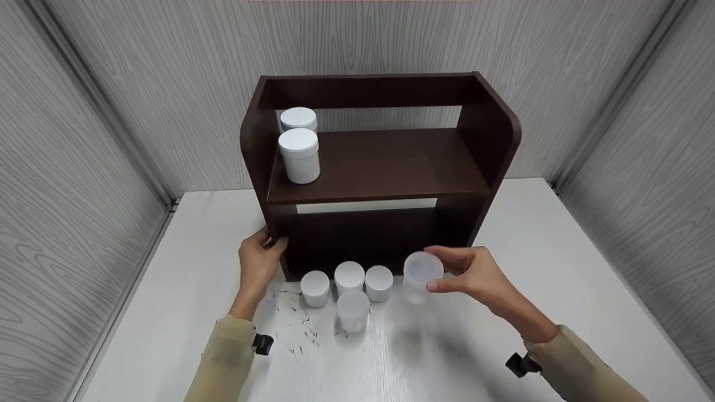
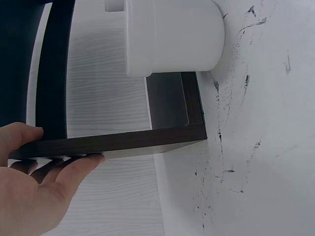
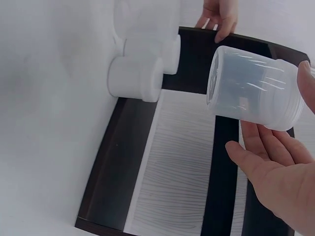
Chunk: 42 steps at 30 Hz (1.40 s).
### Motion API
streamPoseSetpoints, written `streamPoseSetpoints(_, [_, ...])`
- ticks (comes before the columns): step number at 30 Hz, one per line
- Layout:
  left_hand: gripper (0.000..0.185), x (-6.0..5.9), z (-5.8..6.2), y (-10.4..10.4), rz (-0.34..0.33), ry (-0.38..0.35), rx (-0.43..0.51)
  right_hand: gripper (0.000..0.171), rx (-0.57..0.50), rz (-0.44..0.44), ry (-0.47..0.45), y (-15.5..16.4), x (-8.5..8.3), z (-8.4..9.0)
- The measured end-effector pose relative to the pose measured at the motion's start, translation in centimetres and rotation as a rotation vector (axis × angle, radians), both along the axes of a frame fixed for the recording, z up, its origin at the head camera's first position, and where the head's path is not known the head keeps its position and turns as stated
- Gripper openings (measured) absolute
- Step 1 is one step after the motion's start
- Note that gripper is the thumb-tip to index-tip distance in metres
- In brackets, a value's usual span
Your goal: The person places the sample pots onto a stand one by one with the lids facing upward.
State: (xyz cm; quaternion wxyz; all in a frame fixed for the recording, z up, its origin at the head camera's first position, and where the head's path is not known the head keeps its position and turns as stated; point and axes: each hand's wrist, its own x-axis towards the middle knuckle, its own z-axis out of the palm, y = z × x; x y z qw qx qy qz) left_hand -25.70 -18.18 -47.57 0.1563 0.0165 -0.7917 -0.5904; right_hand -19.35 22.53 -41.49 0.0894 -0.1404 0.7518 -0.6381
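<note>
Two hands are busy at a dark brown shelf unit (image 1: 402,162) in the centre of the head view. The right hand (image 1: 475,276), right of centre, pinches a translucent jar (image 1: 423,276) between thumb and fingers, holding it above the table (image 1: 503,234) in front of the lower compartment. Left of centre, the left hand (image 1: 260,259) grips the unit's left side panel, thumb and fingers on opposite faces. Three white jars (image 1: 349,276) stand in the lower middle of the frame, with a cloudy jar (image 1: 353,312) just before them. Toward the upper left, two lidded jars (image 1: 301,162) stand on the upper board, one behind the other.
</note>
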Motion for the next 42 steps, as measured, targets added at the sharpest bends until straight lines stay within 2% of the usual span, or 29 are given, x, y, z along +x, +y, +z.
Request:
streamPoseSetpoints(9, [0.050, 0.0, 0.0, 0.0, 0.005, -0.003, -0.010, 0.066, -0.002, -0.009, 0.037, 0.0, 0.0, 2.7])
streamPoseSetpoints(18, [0.046, -0.1, -0.2, -0.2, -0.033, 0.014, -0.006, 0.065, -0.005, -0.003, 0.074, -0.5, 0.0, 5.4])
streamPoseSetpoints(24, [0.045, -0.1, -0.1, -0.2, -0.022, 0.007, -0.015, 0.065, -0.017, -0.009, 0.087, -1.0, -0.2, 7.1])
streamPoseSetpoints(32, [0.047, 0.0, -0.1, -0.1, -0.013, -0.003, 0.002, 0.062, -0.034, -0.006, 0.113, -2.0, -0.8, 9.0])
streamPoseSetpoints(42, [0.047, 0.0, -0.1, -0.1, -0.016, -0.005, 0.022, 0.064, -0.030, -0.043, 0.135, -3.2, -2.2, 11.3])
